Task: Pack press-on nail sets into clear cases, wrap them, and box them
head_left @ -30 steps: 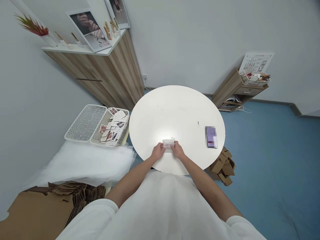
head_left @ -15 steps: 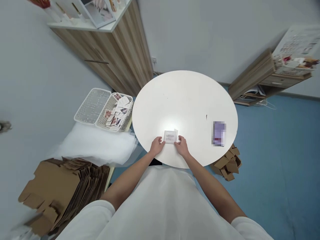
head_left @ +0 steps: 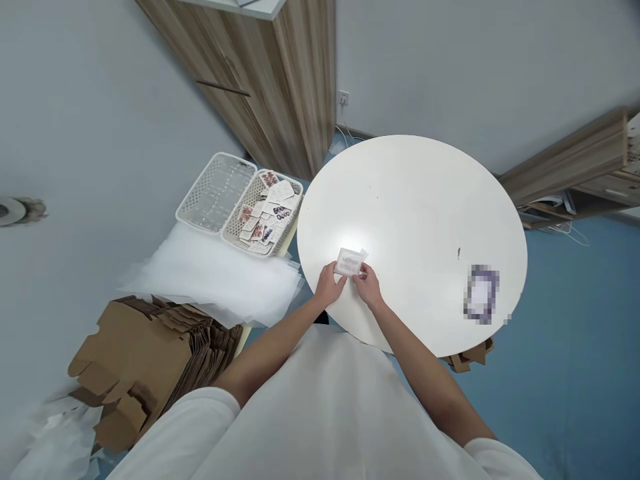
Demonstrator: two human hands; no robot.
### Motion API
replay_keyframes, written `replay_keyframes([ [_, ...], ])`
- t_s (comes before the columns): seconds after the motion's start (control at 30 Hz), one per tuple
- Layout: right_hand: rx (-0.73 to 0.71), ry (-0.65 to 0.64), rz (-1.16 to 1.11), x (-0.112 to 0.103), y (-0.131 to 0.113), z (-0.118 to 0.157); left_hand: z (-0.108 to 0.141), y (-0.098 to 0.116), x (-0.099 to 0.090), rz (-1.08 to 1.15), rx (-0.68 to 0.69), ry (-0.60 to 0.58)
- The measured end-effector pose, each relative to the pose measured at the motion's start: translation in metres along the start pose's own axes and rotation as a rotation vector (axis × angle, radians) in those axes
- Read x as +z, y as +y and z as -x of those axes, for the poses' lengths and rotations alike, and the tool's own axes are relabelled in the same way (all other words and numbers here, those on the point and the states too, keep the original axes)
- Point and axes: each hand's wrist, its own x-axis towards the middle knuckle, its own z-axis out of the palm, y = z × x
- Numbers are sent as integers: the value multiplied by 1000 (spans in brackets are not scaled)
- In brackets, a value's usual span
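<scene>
A small flat packet [head_left: 349,262], wrapped in a translucent whitish sheet with blurred print showing through, is between my hands near the front left of the round white table [head_left: 415,200]. My left hand [head_left: 329,285] grips its left edge, thumb at the near side. At the right edge my right hand [head_left: 367,283] pinches it, with fingertips behind and thumb in front. A loose flap of the wrapping sticks out at the packet's far right corner. Whether the packet is slightly raised or rests on the tabletop, I cannot tell.
Left of the table stand a white basket [head_left: 227,229] of printed cards and an adjoining one of clear pieces [head_left: 216,190]. Translucent sheets [head_left: 220,270] and flattened cardboard boxes [head_left: 145,360] lie nearer. A pixelated purple object [head_left: 481,293] is on the table's right. A wooden cabinet [head_left: 260,80] stands behind.
The view has swung to the left. The packet now sits at a tilt, and my fingers close further round its sides, where before they were at its near corners.
</scene>
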Motion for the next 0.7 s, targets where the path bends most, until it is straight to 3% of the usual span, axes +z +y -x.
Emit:
replay_keyframes([
  [0.2, -16, -32, -76, 50, -49, -32, -44, -20, -58, -76, -9, 68],
  [0.33, -20, -59, -111, 70, -73, -49, -70, -28, -84, -53, -41, 78],
  [0.5, 5, -48, -147, 85, -91, -64, -91, -34, -99, 11, -63, 46],
  [0.7, -12, -20, -147, 91, -97, -74, -101, -40, -101, 57, -10, 49],
])
